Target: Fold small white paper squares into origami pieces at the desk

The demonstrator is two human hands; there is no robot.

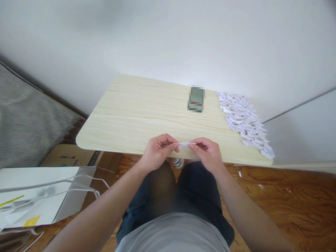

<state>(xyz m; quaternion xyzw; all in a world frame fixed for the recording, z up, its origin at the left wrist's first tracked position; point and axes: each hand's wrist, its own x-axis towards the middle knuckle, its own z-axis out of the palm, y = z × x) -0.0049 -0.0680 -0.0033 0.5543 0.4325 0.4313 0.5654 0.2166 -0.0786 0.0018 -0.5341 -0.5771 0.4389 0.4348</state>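
Observation:
A small folded piece of white paper [187, 144] is pinched between both hands just above the near edge of a light wooden table [136, 115]. My left hand [157, 152] grips its left end with fingers curled. My right hand [207, 154] pinches its right end. A heap of several small folded white paper pieces [245, 120] lies along the table's right side.
A phone [196, 99] lies on the table near the back. A white wall stands behind the table. A white paper bag [39, 196] and a cardboard box [68, 155] sit on the wooden floor at left. A grey sofa [23, 122] is far left.

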